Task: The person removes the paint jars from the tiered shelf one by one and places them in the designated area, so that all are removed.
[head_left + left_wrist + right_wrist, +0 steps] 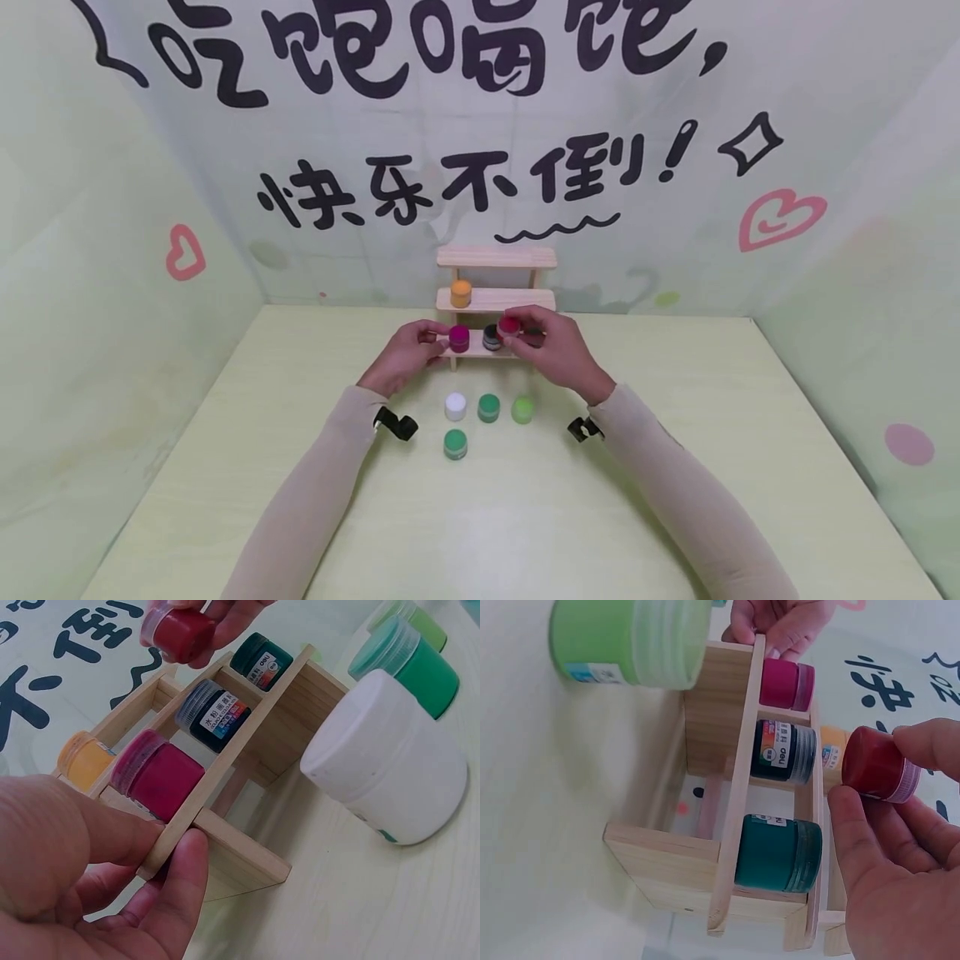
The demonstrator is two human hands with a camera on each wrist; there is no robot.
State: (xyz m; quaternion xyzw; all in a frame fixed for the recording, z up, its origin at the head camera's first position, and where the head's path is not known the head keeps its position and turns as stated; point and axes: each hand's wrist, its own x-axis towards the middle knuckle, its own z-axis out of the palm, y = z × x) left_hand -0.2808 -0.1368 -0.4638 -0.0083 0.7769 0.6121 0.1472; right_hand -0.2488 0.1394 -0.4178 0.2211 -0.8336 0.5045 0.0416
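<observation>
My right hand (558, 346) pinches a red paint jar (879, 765) between thumb and fingers, held above the lowest step of a wooden three-step rack (497, 257). My left hand (405, 354) grips the left end of that lowest step, thumb and fingers around the board (176, 825). Along this step stand a magenta jar (157, 776) by the left hand, a black jar (213, 716) in the middle and a dark teal jar (778, 853) at the right end, which the right hand hides in the head view. On the middle step stands an orange jar (461, 293) at the left.
In front of the rack, a white jar (455, 407), a green jar (489, 407) and a light green jar (522, 408) stand in a row on the table (480, 533). Another green jar (455, 444) stands nearer, before the white one. A printed cloth (420, 133) hangs behind.
</observation>
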